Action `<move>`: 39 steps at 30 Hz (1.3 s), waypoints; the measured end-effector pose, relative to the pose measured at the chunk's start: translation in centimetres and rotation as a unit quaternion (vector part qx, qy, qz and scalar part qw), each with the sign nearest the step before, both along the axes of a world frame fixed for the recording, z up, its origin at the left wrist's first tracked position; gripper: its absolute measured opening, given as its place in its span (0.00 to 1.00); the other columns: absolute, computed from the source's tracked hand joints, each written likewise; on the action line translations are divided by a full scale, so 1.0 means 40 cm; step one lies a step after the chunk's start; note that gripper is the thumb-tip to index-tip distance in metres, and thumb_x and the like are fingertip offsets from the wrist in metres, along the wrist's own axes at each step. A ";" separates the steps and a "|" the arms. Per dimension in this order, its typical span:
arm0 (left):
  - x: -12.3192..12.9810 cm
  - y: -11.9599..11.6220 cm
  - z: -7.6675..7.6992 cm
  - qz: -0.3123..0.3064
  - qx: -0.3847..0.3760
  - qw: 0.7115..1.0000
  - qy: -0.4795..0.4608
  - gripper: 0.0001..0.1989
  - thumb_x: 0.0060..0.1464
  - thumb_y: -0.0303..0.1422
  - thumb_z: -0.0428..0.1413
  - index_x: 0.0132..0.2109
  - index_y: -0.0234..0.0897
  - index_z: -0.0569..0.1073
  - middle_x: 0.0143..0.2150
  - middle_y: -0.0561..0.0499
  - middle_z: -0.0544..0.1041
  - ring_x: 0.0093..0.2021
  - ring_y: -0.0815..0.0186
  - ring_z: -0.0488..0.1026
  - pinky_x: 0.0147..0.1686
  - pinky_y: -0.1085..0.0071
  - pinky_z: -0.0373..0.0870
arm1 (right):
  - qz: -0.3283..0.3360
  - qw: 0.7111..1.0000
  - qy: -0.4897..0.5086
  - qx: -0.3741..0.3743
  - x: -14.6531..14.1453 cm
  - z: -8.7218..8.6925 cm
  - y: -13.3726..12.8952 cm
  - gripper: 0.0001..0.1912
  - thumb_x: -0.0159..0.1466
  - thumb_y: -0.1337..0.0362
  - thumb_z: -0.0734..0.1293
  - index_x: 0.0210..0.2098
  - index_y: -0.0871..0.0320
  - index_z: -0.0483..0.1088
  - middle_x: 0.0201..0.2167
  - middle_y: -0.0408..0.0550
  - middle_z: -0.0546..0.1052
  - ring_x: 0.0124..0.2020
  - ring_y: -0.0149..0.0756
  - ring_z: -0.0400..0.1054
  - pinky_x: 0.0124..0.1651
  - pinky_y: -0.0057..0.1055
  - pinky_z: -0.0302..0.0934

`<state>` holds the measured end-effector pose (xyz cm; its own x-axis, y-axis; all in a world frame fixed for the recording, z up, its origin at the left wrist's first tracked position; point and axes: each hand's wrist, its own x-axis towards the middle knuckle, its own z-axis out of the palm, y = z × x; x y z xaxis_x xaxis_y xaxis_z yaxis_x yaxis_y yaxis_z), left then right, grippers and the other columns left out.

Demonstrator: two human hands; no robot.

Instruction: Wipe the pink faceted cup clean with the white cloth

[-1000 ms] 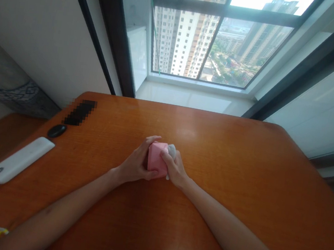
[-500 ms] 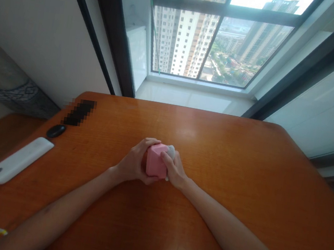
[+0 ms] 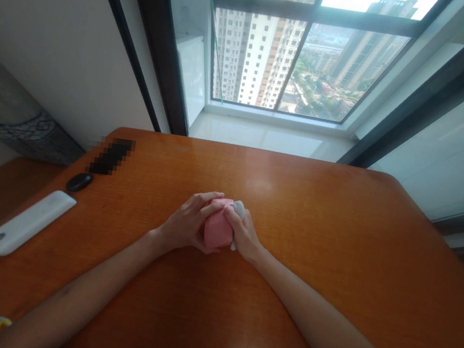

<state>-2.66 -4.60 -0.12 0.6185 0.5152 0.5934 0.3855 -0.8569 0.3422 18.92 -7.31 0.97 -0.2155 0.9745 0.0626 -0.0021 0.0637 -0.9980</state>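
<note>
The left hand (image 3: 188, 220) is clamped on the left side of a pink object (image 3: 218, 231), fingers over its top and thumb side low; the right hand (image 3: 245, 234) is closed on its right side, thumb on the pink surface, with a grey piece (image 3: 238, 209) showing between that hand and the pink object (what the piece is, I cannot tell). The pink object is near the middle of the brown table (image 3: 315, 226), between the two hands; well apart, along the table's left side, lie a white power strip (image 3: 30, 222) with a cable, a black oval object (image 3: 79, 182) just beyond it and a pixelated dark patch (image 3: 111, 156) farther up.
</note>
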 end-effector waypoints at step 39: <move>0.072 -0.044 0.042 0.025 -0.386 0.904 -0.183 0.40 0.60 0.59 0.64 0.68 0.39 0.65 0.61 0.41 0.78 0.56 0.50 0.80 0.57 0.55 0.79 | -0.003 0.999 -0.035 0.037 -0.002 0.005 -0.009 0.30 0.72 0.37 0.65 0.27 0.55 0.64 0.21 0.39 0.62 0.24 0.29 0.56 0.25 0.28 0.50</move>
